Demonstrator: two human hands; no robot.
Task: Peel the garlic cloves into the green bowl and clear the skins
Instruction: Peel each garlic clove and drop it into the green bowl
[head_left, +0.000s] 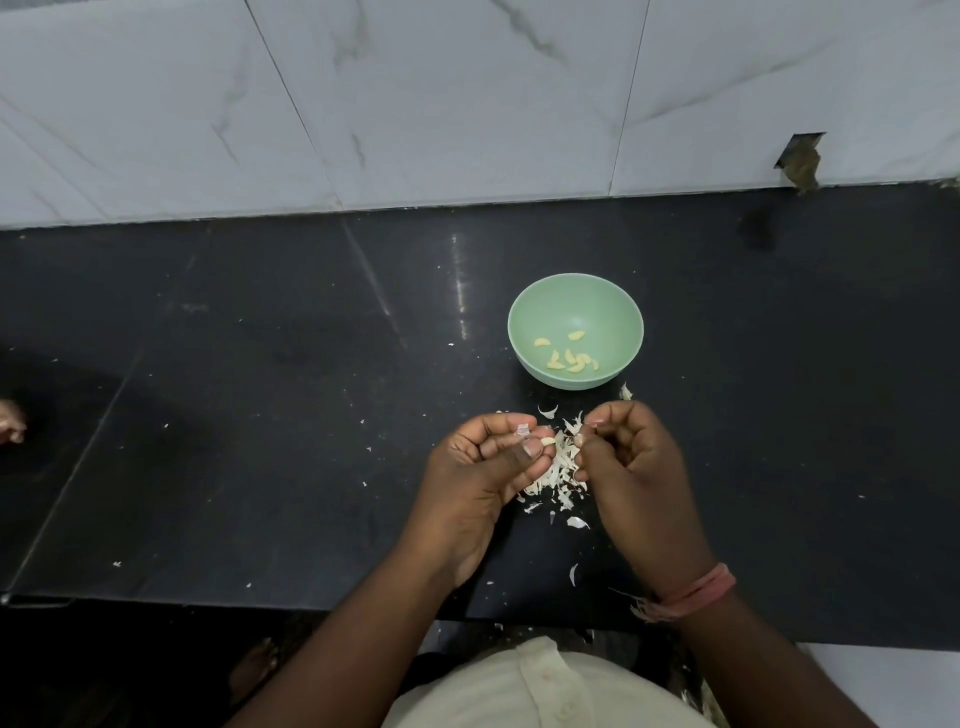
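- Left hand (493, 457), just in front of the green bowl (618, 312), pinches a pale garlic clove (547, 442) between thumb and curled fingers.
- Right hand (623, 447), beside it, has its fingers curled; thumb and forefinger seem to pinch a scrap of skin, too small to be sure.
- Bowl sits on a dark counter (260, 364) and holds several peeled cloves (569, 356).
- Skins (558, 480) lie heaped on the counter under and between both hands, with stray flakes nearer the person.
- To do this step well, I would say: hold the clove firmly, pull skin away in strips toward the heap, check that no papery bits cling, then drop the clove in the bowl.
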